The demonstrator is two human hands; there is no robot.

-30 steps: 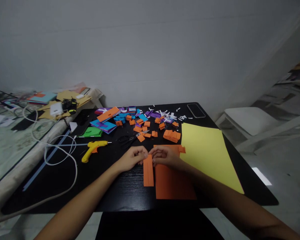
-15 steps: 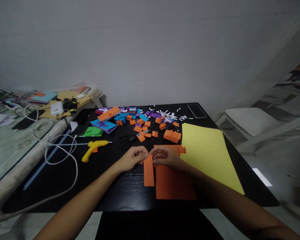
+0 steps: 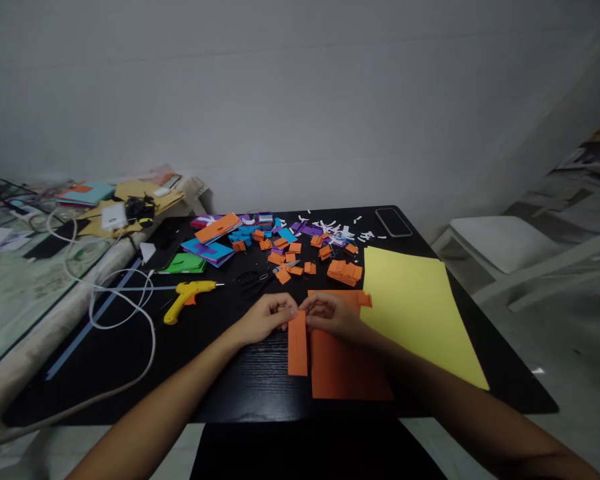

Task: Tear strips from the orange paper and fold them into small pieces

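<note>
At frame centre on the black table (image 3: 130, 360), the left hand (image 3: 263, 317) and right hand (image 3: 330, 313) pinch the top end of a narrow orange strip (image 3: 297, 350), seemingly light, limp paper that creases easily, best held by its edges.

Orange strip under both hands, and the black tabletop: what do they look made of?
The orange strip looks like matte craft paper or thin card: flat, sharp straight edges, a lengthwise fold line, no shine. Both the left hand and right hand pinch its far end. The black tabletop looks like dark wood or wood-grain laminate; faint streaks show, but which one is unclear.
</note>
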